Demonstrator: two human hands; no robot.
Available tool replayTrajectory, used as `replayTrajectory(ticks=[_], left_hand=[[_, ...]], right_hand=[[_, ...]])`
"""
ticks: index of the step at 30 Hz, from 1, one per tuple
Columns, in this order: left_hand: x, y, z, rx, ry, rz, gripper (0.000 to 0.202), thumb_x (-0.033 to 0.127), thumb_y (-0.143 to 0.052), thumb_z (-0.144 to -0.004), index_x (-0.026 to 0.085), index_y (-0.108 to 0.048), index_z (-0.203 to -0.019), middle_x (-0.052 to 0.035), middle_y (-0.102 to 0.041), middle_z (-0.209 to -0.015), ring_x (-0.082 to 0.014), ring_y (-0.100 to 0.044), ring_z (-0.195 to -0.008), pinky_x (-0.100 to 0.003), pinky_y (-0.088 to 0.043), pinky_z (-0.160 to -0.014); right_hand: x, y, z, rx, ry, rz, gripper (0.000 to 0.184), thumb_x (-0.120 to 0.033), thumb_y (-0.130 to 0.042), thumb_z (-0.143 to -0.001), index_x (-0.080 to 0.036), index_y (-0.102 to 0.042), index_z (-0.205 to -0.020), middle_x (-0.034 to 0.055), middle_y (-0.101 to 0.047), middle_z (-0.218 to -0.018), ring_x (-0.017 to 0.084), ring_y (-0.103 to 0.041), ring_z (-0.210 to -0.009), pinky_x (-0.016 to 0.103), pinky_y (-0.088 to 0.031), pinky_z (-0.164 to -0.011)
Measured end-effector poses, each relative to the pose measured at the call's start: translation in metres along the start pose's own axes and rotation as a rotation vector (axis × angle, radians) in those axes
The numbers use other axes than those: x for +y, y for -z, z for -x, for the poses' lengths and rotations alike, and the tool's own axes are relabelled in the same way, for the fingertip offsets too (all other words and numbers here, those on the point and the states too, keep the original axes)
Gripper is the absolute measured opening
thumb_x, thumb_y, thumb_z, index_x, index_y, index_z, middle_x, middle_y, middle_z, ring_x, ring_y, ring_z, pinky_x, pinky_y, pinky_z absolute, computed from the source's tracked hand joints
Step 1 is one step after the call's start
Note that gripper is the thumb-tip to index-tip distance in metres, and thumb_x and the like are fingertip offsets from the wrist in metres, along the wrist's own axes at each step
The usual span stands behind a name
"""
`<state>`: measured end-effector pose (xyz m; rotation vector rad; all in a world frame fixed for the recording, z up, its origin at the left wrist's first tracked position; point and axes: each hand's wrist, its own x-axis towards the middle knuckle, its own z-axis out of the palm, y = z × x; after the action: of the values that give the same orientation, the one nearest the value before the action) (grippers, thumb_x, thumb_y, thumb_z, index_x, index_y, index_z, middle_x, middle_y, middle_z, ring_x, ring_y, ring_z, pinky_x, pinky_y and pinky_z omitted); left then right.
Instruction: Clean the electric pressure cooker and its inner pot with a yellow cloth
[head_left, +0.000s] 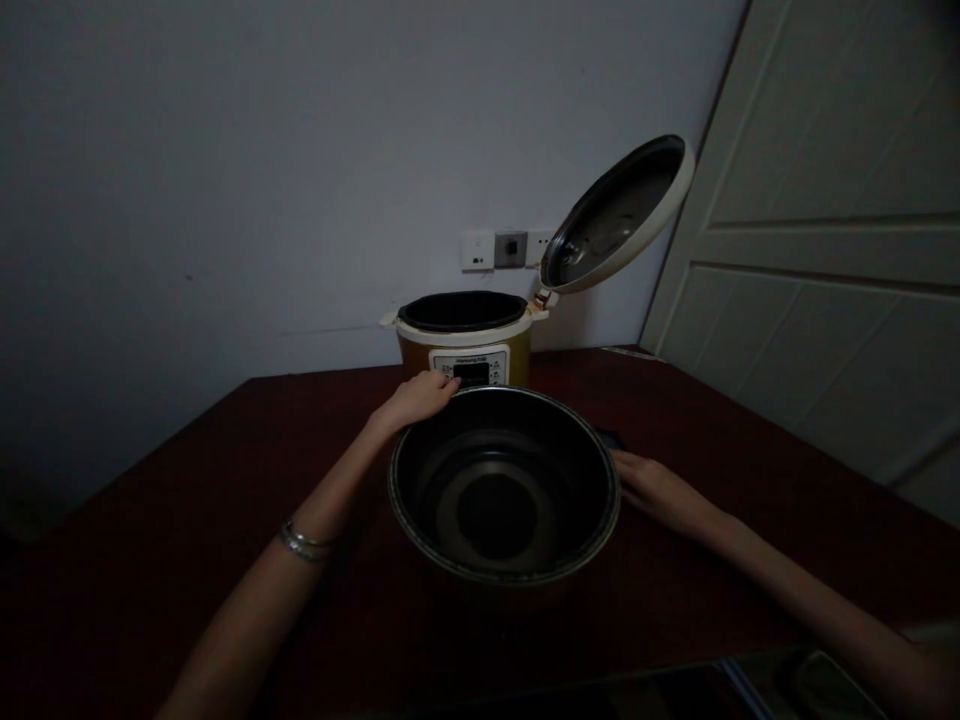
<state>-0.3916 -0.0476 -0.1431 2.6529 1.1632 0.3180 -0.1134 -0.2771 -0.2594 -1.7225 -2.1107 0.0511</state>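
Note:
A dark rice cooker inner pot (pixel 499 515) is tilted with its mouth toward me, showing a round dark patch on its inside bottom. My left hand (pixel 421 397) grips the pot's far left rim. At the pot's right side is my right hand (pixel 660 490), its fingertips partly hidden by the wall. A small dark cloth-like thing (pixel 611 438) shows at those fingers, too dim to make out well. Behind the pot stands the rice cooker (pixel 414 352), a yellowish body with a front control panel. Its lid (pixel 637 215) is raised to the right.
The dark red tabletop (pixel 300 440) runs back to a pale wall (pixel 300 180). Wall sockets (pixel 478 250) sit behind the cooker. A panelled door (pixel 810 200) rises at the right. Along the near edge lies a dim object (pixel 817 685), partly cut off.

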Motion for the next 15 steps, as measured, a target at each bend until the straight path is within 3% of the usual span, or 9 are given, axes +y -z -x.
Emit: replayTrajectory(ticks=[3,5,8,9,11,12,14,15], left_hand=[[0.000,-0.005,-0.002,-0.014,-0.025,0.076,0.053,0.050,-0.030,-0.090,0.011,-0.066,-0.085,-0.0181,-0.068,-0.093,-0.0254,-0.063,-0.085,-0.033,-0.045,-0.074],[-0.001,-0.006,-0.002,-0.030,-0.043,0.113,0.052,0.051,-0.031,-0.089,0.011,-0.065,-0.081,-0.0170,-0.069,-0.087,-0.0249,-0.063,-0.081,-0.032,-0.045,-0.071],[-0.002,-0.006,-0.002,-0.058,-0.083,0.156,0.051,0.049,-0.032,-0.089,0.012,-0.064,-0.073,-0.0142,-0.068,-0.080,-0.0241,-0.063,-0.077,-0.031,-0.045,-0.068],[-0.003,-0.006,-0.003,-0.067,-0.097,0.170,0.051,0.049,-0.032,-0.089,0.012,-0.063,-0.071,-0.0134,-0.068,-0.079,-0.0237,-0.063,-0.077,-0.031,-0.045,-0.067],[-0.006,-0.008,-0.004,-0.068,-0.104,0.192,0.051,0.048,-0.032,-0.089,0.013,-0.063,-0.071,-0.0121,-0.068,-0.078,-0.0233,-0.063,-0.077,-0.030,-0.046,-0.068],[-0.007,-0.009,-0.005,-0.059,-0.106,0.205,0.050,0.048,-0.033,-0.089,0.013,-0.064,-0.072,-0.0115,-0.068,-0.078,-0.0232,-0.063,-0.078,-0.031,-0.046,-0.070],[-0.010,-0.011,-0.007,-0.043,-0.125,0.237,0.047,0.047,-0.036,-0.088,0.013,-0.066,-0.076,-0.0105,-0.069,-0.079,-0.0228,-0.063,-0.080,-0.031,-0.046,-0.072],[-0.010,-0.012,-0.008,-0.038,-0.135,0.247,0.046,0.046,-0.037,-0.088,0.013,-0.066,-0.077,-0.0102,-0.069,-0.079,-0.0226,-0.063,-0.080,-0.031,-0.046,-0.073]], right_hand=[[0.008,0.017,-0.009,0.133,-0.019,-0.041,0.048,-0.018,-0.045,-0.087,-0.023,-0.049,-0.134,0.0077,-0.055,-0.135,0.023,-0.054,-0.121,0.042,-0.043,-0.104],[0.004,0.040,-0.021,0.324,-0.077,-0.075,0.047,-0.024,-0.048,-0.087,-0.022,-0.050,-0.134,0.0082,-0.059,-0.131,0.024,-0.058,-0.116,0.045,-0.046,-0.100],[-0.027,0.085,-0.044,0.683,-0.206,-0.117,0.048,-0.034,-0.057,-0.084,-0.021,-0.054,-0.130,0.0086,-0.066,-0.119,0.026,-0.065,-0.102,0.046,-0.052,-0.090],[-0.044,0.100,-0.053,0.748,-0.206,-0.124,0.048,-0.034,-0.059,-0.082,-0.021,-0.056,-0.129,0.0083,-0.067,-0.117,0.026,-0.065,-0.101,0.045,-0.052,-0.089],[-0.081,0.121,-0.072,0.716,-0.042,-0.147,0.047,-0.030,-0.060,-0.081,-0.019,-0.057,-0.127,0.0071,-0.067,-0.118,0.025,-0.064,-0.103,0.041,-0.051,-0.091],[-0.100,0.125,-0.081,0.636,0.076,-0.156,0.046,-0.026,-0.058,-0.083,-0.020,-0.057,-0.128,0.0060,-0.064,-0.123,0.024,-0.062,-0.108,0.039,-0.048,-0.094],[-0.133,0.122,-0.100,0.336,0.303,-0.150,0.048,-0.017,-0.053,-0.084,-0.021,-0.053,-0.132,0.0044,-0.060,-0.129,0.022,-0.058,-0.115,0.038,-0.044,-0.099],[-0.145,0.115,-0.109,0.113,0.398,-0.128,0.051,-0.012,-0.051,-0.083,-0.022,-0.052,-0.133,0.0044,-0.060,-0.130,0.021,-0.057,-0.116,0.036,-0.043,-0.100]])
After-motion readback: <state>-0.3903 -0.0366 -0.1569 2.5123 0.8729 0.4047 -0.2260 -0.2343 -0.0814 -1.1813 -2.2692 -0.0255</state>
